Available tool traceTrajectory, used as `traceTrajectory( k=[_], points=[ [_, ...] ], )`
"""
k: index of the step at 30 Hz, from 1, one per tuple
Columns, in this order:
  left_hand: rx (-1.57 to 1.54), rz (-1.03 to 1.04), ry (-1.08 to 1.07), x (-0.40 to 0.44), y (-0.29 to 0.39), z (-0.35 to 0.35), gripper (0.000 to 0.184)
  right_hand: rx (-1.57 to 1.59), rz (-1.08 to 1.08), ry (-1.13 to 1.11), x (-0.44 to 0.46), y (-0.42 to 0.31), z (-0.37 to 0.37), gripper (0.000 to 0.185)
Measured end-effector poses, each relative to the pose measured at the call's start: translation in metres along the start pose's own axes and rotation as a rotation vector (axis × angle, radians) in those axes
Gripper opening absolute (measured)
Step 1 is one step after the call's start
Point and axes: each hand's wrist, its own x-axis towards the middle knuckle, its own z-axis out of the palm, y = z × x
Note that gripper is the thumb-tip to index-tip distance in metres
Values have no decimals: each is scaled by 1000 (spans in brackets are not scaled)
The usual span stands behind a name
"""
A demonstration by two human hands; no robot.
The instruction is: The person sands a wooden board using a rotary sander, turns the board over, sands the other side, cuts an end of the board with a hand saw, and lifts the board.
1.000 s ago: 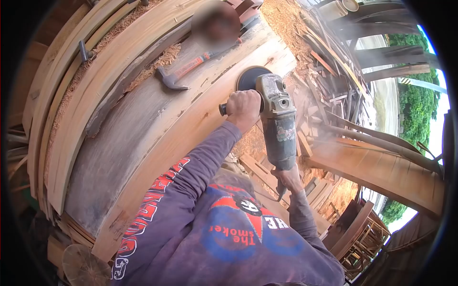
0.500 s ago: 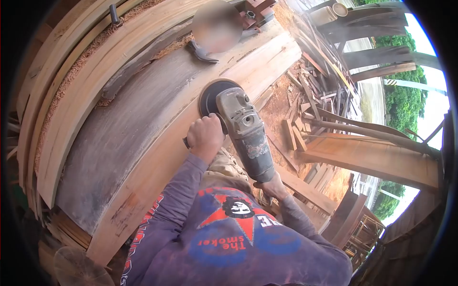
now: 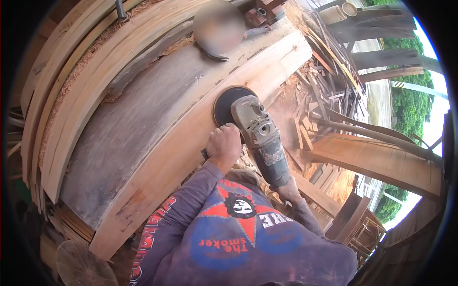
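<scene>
My left hand (image 3: 224, 145) is closed round the side handle of a power sander (image 3: 255, 121), near its head. My right hand (image 3: 287, 190) grips the rear end of the tool, its fingers partly hidden behind the body. The dark round disc (image 3: 226, 107) lies over a long light-brown plank (image 3: 186, 128) at its near edge. Beside that plank runs a wide grey board (image 3: 129, 126). The curved dark claw of a hammer (image 3: 214, 56) shows at the far side of the grey board, the rest hidden by a blurred patch.
Long curved timbers (image 3: 90, 95) with shavings line the left. A reddish metal part (image 3: 262, 14) stands at the far end. Scrap wood (image 3: 329, 71) and sawdust cover the ground on the right. A wide board (image 3: 377, 159) juts in at right, and a round wire guard (image 3: 83, 264) is at lower left.
Over the last second the sander and both my hands have come back along the plank towards my body. Since half a second ago they sit slightly farther right in view. Both hands keep their hold.
</scene>
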Motion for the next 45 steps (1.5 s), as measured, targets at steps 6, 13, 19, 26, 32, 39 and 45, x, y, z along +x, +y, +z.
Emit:
traceTrajectory(
  k=[6,13,19,26,32,39,45],
  points=[
    [-23,95,4,85,91,4,19,267,228,136,47,34,-80,39],
    [-35,217,-39,201,215,0,16,359,351,110,119,57,-210,39],
    [-68,193,-22,286,301,-1,15,340,148,177,186,95,-291,29],
    [-76,245,21,343,364,14,12,278,221,200,230,136,-344,29],
    [-9,233,163,326,338,12,7,335,138,160,227,115,-331,24],
    [30,90,220,205,229,18,9,117,87,-10,170,74,-262,39],
    [-69,-86,203,82,125,31,13,-29,-180,-42,136,62,-177,37]
  ],
)
